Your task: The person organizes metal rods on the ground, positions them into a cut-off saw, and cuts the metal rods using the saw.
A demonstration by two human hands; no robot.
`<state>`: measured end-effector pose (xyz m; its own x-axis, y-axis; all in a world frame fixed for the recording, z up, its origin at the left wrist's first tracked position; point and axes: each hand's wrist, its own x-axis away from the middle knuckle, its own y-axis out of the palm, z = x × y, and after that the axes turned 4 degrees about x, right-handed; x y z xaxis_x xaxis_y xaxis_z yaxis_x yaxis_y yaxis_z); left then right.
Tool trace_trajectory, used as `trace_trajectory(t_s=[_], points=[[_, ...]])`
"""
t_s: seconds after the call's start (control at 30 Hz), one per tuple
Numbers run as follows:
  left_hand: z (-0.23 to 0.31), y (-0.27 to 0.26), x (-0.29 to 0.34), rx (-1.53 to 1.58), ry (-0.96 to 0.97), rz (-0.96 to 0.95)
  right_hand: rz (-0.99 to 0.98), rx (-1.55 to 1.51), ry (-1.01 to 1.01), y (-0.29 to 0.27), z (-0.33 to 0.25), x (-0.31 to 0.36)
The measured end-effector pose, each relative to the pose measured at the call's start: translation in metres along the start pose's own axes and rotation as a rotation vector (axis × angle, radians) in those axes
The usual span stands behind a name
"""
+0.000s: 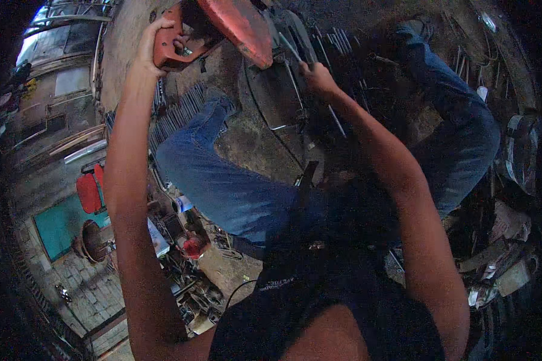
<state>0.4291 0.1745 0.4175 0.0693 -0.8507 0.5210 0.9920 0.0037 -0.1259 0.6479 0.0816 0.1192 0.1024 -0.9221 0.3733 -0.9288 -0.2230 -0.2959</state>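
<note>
At the top, my left hand (153, 45) is wrapped round the red D-shaped handle (165, 51) of a cut-off saw. The saw's worn red blade guard (241, 30) slopes down to the right of that handle. My right hand (318, 78) is closed on a thin metal rod (291, 47), whose pale end points up and left beside the guard, toward the dark saw base (298, 30). The blade itself is hidden by the guard, and the base is partly in shadow.
Many cut rods (186, 105) lie in a row by my left foot, with more loose rods (343, 42) to the right. A black cable (262, 114) runs down between my legs. Cluttered tools and scrap (193, 295) lie at lower left, near a red container (90, 191).
</note>
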Motion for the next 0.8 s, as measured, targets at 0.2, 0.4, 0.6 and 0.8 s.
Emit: trace_trajectory(t_s=[0.2,0.4,0.6,0.8], points=[[0.002,0.010,0.014,0.107,-0.056,-0.135,0.043,0.140,-0.266,0.008,-0.002,-0.002],[0.007,0.009,0.013,0.276,-0.254,-0.226,0.084,0.114,-0.283,0.006,-0.008,0.013],[0.004,0.006,0.008,0.306,-0.258,-0.224,0.174,0.318,-0.270,0.003,-0.016,0.029],[0.005,0.003,0.005,0.141,-0.206,-0.097,0.297,0.489,-0.390,0.004,-0.016,0.025]])
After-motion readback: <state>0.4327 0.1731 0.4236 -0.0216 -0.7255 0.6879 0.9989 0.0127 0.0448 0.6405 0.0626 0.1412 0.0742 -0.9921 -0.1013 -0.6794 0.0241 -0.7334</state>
